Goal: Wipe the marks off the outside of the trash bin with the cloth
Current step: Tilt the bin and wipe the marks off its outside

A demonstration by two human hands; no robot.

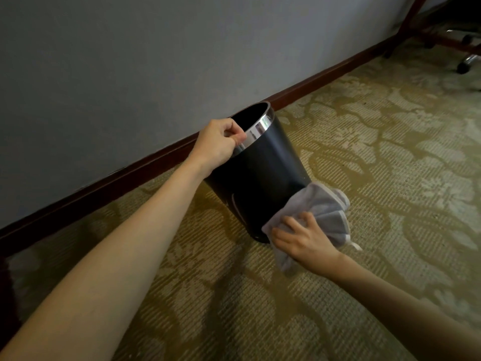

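Note:
A black trash bin [260, 168] with a shiny metal rim stands on the carpet close to the wall, tilted toward the wall. My left hand [216, 144] grips its rim on the near side. My right hand [304, 238] presses a grey cloth [320, 207] against the bin's lower right side, near the base. Pale streak marks [235, 207] show on the bin's lower left side, left of the cloth. The bin's bottom right part is hidden behind the cloth.
A grey wall [130, 61] with a dark red baseboard [145, 162] runs diagonally behind the bin. Patterned green-beige carpet [364, 142] covers the floor. An office chair base on castors [468, 61] and dark red furniture legs [406, 24] stand at the top right.

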